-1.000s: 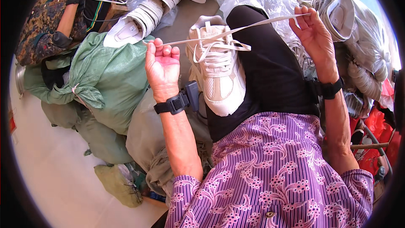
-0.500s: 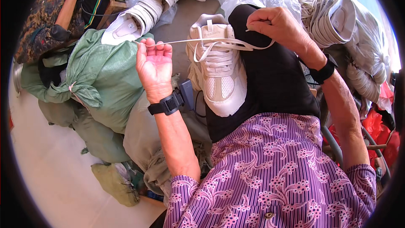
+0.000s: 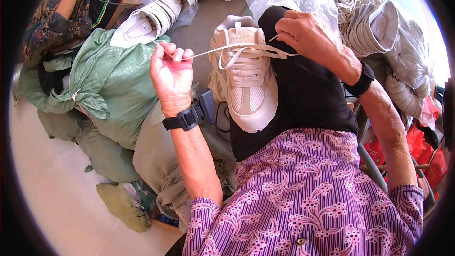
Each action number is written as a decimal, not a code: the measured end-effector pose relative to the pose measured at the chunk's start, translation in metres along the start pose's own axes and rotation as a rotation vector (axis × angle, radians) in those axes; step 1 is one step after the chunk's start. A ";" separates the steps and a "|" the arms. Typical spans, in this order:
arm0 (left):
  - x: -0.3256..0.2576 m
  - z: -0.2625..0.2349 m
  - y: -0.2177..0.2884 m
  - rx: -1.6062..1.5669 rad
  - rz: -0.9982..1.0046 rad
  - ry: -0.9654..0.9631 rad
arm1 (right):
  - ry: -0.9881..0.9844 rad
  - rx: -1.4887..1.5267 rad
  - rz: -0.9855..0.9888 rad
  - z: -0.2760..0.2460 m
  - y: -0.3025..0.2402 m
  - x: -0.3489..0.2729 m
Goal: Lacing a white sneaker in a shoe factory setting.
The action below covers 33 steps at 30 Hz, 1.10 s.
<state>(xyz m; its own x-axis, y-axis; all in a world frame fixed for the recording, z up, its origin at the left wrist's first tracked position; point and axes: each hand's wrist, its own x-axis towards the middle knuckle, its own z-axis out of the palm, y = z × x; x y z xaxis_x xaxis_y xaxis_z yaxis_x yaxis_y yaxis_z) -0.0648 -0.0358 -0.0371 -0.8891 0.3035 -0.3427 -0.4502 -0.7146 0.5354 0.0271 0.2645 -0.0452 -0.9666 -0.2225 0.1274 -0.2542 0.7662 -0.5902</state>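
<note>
A white sneaker (image 3: 246,90) lies sole down on my black-clad thigh (image 3: 308,99), toe toward me. My left hand (image 3: 171,73) is raised left of the shoe, fingers closed on one end of the white lace (image 3: 208,52), which runs taut to the eyelets. My right hand (image 3: 305,33) is at the shoe's upper right, pinching the other lace end near the top eyelets. Both wrists carry black bands.
Green sacks (image 3: 113,80) lie at my left, with grey-green bags below. More white sneakers (image 3: 156,12) and stacked soles (image 3: 374,28) lie around. Another person's arm (image 3: 61,4) holds laces at top left. Red items (image 3: 422,142) sit at right.
My right hand has come in from the far right to the shoe's top, slackening its lace side. My left hand stayed raised, holding its lace end.
</note>
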 end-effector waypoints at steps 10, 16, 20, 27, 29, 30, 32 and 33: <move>-0.005 0.017 -0.013 0.348 0.000 0.142 | 0.099 0.106 0.057 0.011 -0.009 0.004; -0.008 0.026 -0.027 0.641 0.059 0.156 | 0.088 0.010 -0.010 0.010 -0.007 0.003; -0.009 0.022 -0.033 0.812 0.073 0.150 | 0.117 -0.100 -0.012 0.018 -0.015 0.007; -0.012 0.025 -0.041 1.214 0.062 0.029 | 0.068 -0.048 -0.022 0.021 -0.017 0.013; -0.014 0.029 -0.042 1.226 0.041 0.033 | 0.079 -0.048 -0.022 0.020 -0.018 0.011; -0.014 0.030 -0.042 1.249 0.038 0.013 | 0.078 -0.055 -0.029 0.020 -0.019 0.010; -0.014 0.033 -0.040 1.295 0.025 -0.020 | 0.080 -0.061 -0.036 0.020 -0.019 0.009; -0.013 0.032 -0.038 1.297 0.025 -0.021 | 0.079 -0.053 -0.036 0.020 -0.019 0.009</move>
<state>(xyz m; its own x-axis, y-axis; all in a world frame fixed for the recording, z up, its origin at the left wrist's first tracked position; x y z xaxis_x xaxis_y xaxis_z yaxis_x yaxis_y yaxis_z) -0.0387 0.0080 -0.0283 -0.8943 0.3172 -0.3157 -0.1738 0.4040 0.8981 0.0238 0.2355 -0.0485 -0.9559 -0.2038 0.2113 -0.2881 0.7899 -0.5414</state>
